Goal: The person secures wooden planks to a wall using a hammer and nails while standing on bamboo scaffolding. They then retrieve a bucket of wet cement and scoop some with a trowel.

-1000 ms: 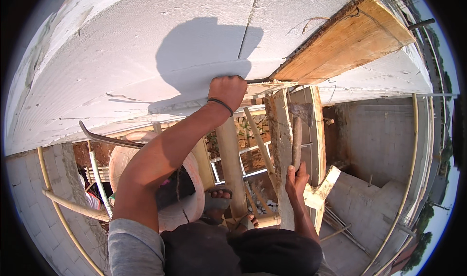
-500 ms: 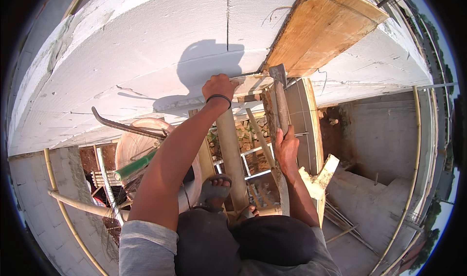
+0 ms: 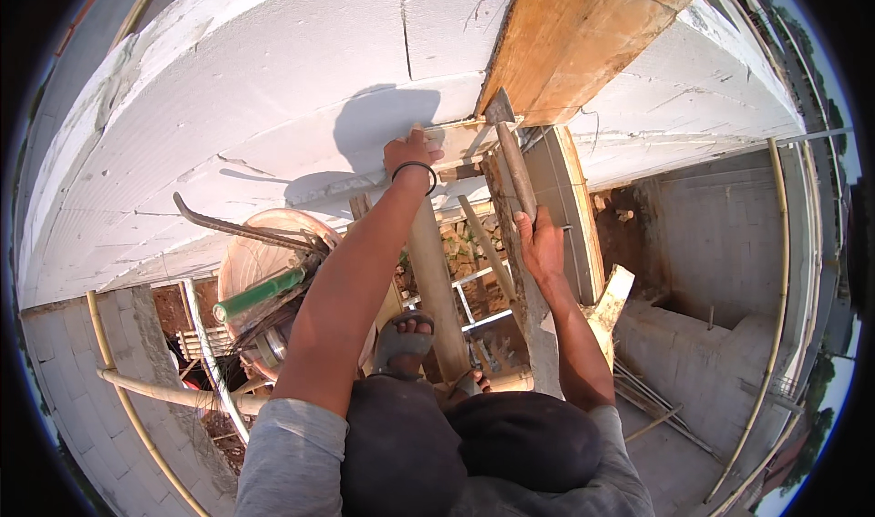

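My right hand (image 3: 544,245) is wrapped around the wooden handle of a hammer (image 3: 517,170). The hammer's metal head is up by the lower edge of an orange-brown wooden board (image 3: 583,38), which leans over the white block wall (image 3: 301,70). At the foot of that wall runs a narrow wooden batten (image 3: 467,138), and my left hand (image 3: 412,155) is closed at its left end. Its fingertips are partly hidden, with a dark band round the wrist. Beneath the left forearm a thick round pole (image 3: 432,280) slopes down between my feet.
To the left, a round pinkish tub (image 3: 244,260) holds a green bottle-like tube (image 3: 260,295) and a curved dark bar (image 3: 228,228). Upright formwork boards (image 3: 576,216) stand to the right. Bamboo poles (image 3: 782,243) flank both sides. Below my sandalled feet the ground lies far down, with rubble.
The wall and board sit slightly higher and further left in view. The hammer has shifted up and left with my right hand, and the left hand's fingers look somewhat less tightly curled.
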Action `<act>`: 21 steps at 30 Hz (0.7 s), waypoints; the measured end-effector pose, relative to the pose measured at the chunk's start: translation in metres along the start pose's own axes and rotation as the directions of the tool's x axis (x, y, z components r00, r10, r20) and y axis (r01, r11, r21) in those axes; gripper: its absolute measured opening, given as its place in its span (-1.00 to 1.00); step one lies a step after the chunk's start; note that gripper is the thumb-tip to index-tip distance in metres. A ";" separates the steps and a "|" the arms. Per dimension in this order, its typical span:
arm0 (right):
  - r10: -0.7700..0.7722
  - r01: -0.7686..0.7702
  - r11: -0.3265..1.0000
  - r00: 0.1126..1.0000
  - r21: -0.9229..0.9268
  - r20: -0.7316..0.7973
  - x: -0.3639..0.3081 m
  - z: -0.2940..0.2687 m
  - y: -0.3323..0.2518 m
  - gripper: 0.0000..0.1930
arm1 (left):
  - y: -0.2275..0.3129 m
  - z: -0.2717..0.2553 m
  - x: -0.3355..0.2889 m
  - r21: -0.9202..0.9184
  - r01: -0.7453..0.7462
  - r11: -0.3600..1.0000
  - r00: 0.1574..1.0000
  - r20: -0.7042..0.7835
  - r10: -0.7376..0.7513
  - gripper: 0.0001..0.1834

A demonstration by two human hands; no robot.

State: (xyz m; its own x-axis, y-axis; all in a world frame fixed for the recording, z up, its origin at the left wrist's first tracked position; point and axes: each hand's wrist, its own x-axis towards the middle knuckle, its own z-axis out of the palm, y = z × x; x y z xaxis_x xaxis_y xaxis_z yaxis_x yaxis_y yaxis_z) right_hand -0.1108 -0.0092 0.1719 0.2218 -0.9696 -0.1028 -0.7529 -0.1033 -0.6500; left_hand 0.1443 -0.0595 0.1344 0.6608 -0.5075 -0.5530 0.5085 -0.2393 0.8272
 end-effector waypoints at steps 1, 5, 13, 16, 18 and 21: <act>-0.008 0.008 1.000 1.000 0.001 0.012 -0.002 -0.003 0.001 -0.64 | 0.003 0.002 0.002 -0.033 0.042 0.999 0.999 -0.003 -0.042 -0.65; -0.076 0.076 0.997 0.997 0.002 -0.007 -0.010 -0.010 0.008 -0.64 | 0.007 0.008 0.006 -0.098 -0.009 0.995 1.000 -0.027 0.007 -0.66; -0.425 0.423 0.895 0.905 -0.140 0.010 0.021 -0.057 0.040 -0.58 | -0.012 -0.001 0.001 0.020 -0.256 0.966 0.965 0.061 0.255 -0.66; -0.424 0.426 0.773 0.898 -0.470 0.118 0.043 -0.072 0.047 -0.49 | -0.020 -0.008 0.003 0.289 -0.378 0.880 0.926 0.108 0.362 -0.67; -0.573 0.564 0.617 0.800 -0.549 0.178 0.061 -0.079 0.049 -0.46 | -0.017 -0.014 0.010 0.582 -0.565 0.585 0.796 0.197 0.572 -0.65; -0.668 0.719 0.386 0.650 -0.579 0.362 0.082 -0.087 0.044 -0.48 | -0.012 -0.018 0.015 0.827 -0.483 0.289 0.763 0.236 0.601 -0.62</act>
State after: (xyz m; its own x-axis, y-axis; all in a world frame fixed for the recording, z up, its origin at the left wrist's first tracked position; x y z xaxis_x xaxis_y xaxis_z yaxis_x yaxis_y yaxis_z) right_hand -0.1794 -0.1126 0.2006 0.8715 -0.4811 0.0952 -0.4896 -0.8648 0.1111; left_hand 0.1582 -0.0492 0.1141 0.6796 -0.7269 0.0988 -0.6290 -0.5080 0.5885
